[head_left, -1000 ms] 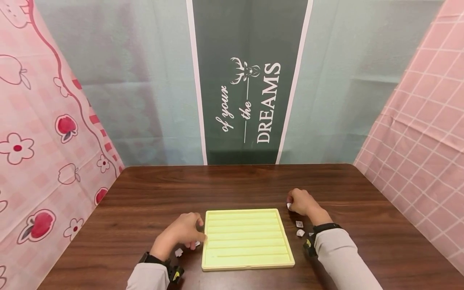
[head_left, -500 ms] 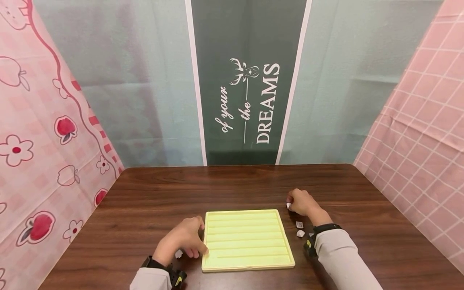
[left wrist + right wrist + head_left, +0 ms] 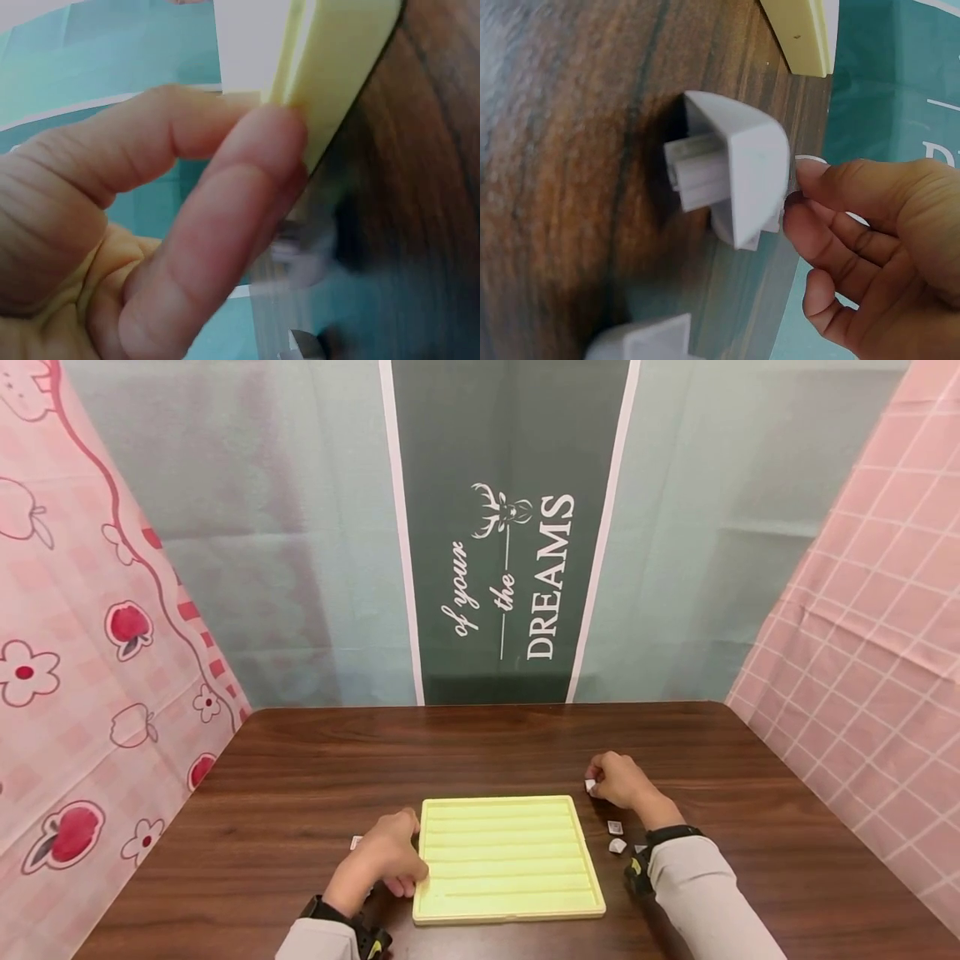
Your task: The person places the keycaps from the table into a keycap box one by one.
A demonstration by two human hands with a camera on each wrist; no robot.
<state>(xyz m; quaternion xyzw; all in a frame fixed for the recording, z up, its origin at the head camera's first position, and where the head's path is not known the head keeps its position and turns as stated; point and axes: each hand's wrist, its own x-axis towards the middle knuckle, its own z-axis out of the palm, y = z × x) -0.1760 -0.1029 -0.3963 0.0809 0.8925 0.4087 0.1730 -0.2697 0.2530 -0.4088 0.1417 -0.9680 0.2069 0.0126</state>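
Note:
In the head view, a flat pale-yellow ridged tray [image 3: 510,910] lies on the table. My left hand [image 3: 381,853] grips its left edge, thumb over the rim. The left wrist view shows those fingertips pressed against the tray's rim [image 3: 289,56]. Beyond the tray's far right corner, my right hand [image 3: 618,779] pinches a small white keycap [image 3: 590,787] between thumb and forefinger. Close up in the right wrist view, another keycap [image 3: 754,169] lies on its side with its stem showing; the fingers of the right hand [image 3: 877,232] partly disappear behind it.
Several loose keycaps lie right of the tray, including a square one [image 3: 615,827] and a tilted one [image 3: 617,846]. Another keycap [image 3: 356,842] shows left of my left hand. The dark wooden table [image 3: 315,752] ends at a hanging curtain [image 3: 337,568].
My left hand has slid nearer along the tray's left edge and taken hold of it. A keycap left of the hand now shows, others beside it are covered. The right hand stays put.

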